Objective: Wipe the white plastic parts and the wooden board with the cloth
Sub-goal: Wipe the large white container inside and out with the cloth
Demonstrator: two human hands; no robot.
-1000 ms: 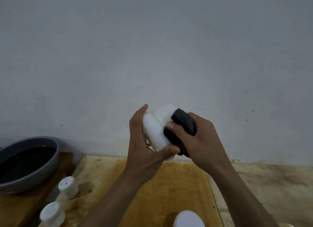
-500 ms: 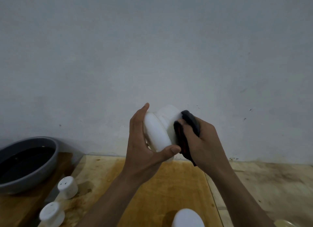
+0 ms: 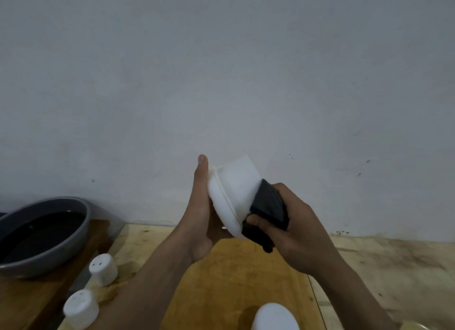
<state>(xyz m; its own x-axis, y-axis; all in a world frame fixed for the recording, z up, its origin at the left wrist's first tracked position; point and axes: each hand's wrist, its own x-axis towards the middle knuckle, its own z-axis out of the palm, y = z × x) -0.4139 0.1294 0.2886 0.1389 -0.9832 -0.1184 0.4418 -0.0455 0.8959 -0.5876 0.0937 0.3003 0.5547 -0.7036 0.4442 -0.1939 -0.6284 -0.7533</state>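
Note:
My left hand [image 3: 200,216] holds a white plastic part [image 3: 234,194] with a flanged rim up in front of the wall, above the wooden board [image 3: 221,287]. Its fingers lie behind the part, with one fingertip rising above the rim. My right hand [image 3: 293,231] grips a dark cloth [image 3: 268,211] and presses it against the part's lower right side. Two small white capped parts [image 3: 103,269] [image 3: 81,310] stand near the board's left edge. Another rounded white part [image 3: 274,317] shows at the bottom edge.
A grey bowl [image 3: 71,246] with dark liquid sits on a brown wooden surface at the left. A pale, stained worktop [image 3: 384,268] runs right of the board. The grey wall stands close behind.
The cloth in my right hand has slid from the part's top down to its lower right side. My left hand has turned the part, showing more of its white body.

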